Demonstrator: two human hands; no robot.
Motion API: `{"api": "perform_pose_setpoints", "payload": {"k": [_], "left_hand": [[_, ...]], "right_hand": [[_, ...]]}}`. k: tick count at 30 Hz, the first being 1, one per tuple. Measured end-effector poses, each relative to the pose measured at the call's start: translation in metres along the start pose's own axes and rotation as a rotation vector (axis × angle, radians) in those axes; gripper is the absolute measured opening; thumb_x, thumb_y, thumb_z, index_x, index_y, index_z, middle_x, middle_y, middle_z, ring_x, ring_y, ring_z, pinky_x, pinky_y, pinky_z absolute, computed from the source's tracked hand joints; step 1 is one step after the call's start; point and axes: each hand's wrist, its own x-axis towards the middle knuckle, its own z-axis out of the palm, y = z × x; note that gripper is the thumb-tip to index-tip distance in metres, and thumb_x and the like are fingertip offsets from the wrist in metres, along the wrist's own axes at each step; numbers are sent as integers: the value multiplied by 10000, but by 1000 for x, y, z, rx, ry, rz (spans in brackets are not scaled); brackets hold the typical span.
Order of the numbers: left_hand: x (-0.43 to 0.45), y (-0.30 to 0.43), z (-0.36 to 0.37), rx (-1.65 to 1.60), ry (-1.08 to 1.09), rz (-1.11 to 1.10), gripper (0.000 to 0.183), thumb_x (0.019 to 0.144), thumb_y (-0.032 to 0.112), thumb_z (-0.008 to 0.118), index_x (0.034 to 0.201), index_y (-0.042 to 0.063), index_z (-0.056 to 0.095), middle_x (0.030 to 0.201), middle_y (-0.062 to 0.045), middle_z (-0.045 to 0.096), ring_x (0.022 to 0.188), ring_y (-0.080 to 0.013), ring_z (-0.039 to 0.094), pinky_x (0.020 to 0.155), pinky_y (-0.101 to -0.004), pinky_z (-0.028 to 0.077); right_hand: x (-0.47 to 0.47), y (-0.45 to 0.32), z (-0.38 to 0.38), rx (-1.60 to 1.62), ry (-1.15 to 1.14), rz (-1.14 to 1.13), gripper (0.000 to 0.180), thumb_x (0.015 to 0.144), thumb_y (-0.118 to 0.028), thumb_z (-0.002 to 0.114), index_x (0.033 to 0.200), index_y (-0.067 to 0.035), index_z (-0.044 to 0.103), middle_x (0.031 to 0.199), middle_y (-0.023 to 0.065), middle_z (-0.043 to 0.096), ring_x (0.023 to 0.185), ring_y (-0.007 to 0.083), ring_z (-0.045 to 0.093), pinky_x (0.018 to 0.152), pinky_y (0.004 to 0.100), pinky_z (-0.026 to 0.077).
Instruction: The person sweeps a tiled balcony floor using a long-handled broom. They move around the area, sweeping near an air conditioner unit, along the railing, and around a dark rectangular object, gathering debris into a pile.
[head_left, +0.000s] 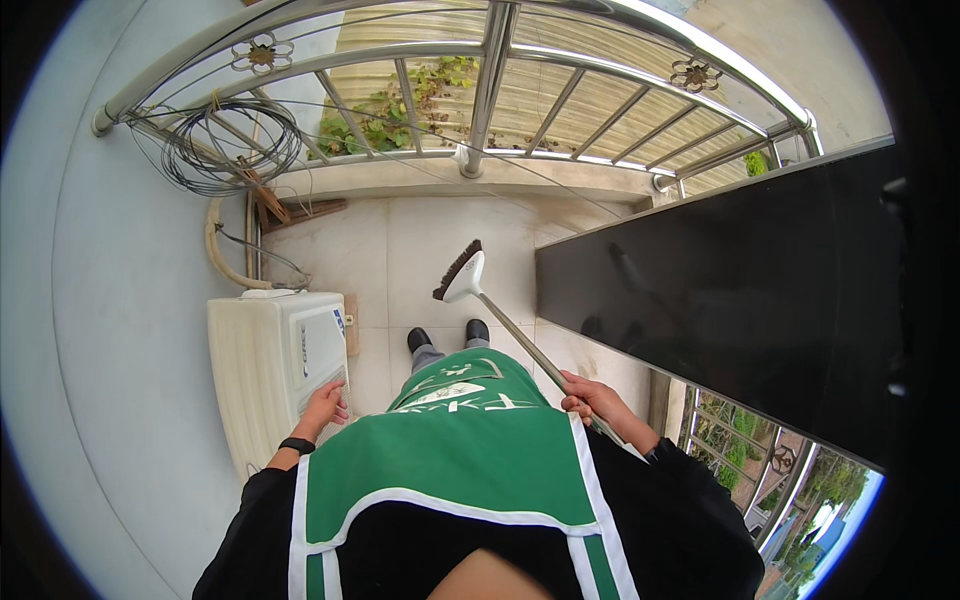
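My right hand (600, 403) is closed around the metal handle of a broom (517, 335) at the right of my body. The broom's white head with dark bristles is raised in front of my shoes, tilted, at the middle of the view; whether it touches the floor I cannot tell. My left hand (324, 409) is at the left, beside a white air conditioner outdoor unit (281, 352), fingers loosely curled and holding nothing. A dark band is on the left wrist. I wear a green apron (450, 465) with white trim over black sleeves.
A stainless steel railing (487, 90) curves across the front, with coiled cable (232, 146) hanging at its left. Brown wood pieces (304, 215) lie in the far left corner. A large black glossy panel (720, 285) borders the right. Pale floor tiles (461, 217) show brownish stains.
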Motion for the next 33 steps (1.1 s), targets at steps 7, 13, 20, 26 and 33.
{"api": "perform_pose_setpoints", "payload": {"k": [7, 13, 20, 26, 33], "left_hand": [[-13, -6, -18, -35, 23, -16, 346, 861, 212, 371, 1181, 91, 419, 693, -57, 505, 500, -140, 526, 456, -252, 452], [-29, -23, -29, -10, 72, -67, 337, 858, 214, 387, 1172, 105, 442, 673, -32, 508, 512, -103, 481, 489, -229, 423], [-28, -22, -19, -73, 50, -69, 332, 857, 201, 394, 1173, 111, 445, 671, -27, 513, 517, -101, 479, 492, -229, 425], [-7, -15, -9, -61, 16, -47, 334, 860, 196, 388, 1178, 109, 439, 687, -42, 518, 525, -118, 501, 496, -237, 438], [-8, 21, -10, -17, 25, -89, 341, 864, 199, 371, 1188, 105, 420, 696, -61, 513, 516, -153, 539, 483, -260, 462]], "right_hand": [[140, -31, 20, 21, -187, 63, 238, 841, -122, 443, 1054, -135, 339, 585, 1, 402, 387, 38, 337, 328, 174, 270], [212, -100, -1, 90, -23, -89, 98, 829, -98, 410, 750, -58, 369, 545, 12, 425, 375, 42, 352, 321, 168, 305], [216, -138, -14, 235, 269, -487, 51, 808, -93, 428, 787, -100, 382, 541, -10, 406, 379, 57, 362, 331, 209, 306], [161, -88, 17, 459, 57, -384, 75, 844, -134, 409, 872, -112, 343, 558, -10, 380, 383, 57, 341, 340, 213, 295], [160, -81, 28, 548, -300, -86, 152, 879, -155, 368, 749, -86, 329, 588, -6, 385, 390, 35, 331, 341, 184, 296]]}}
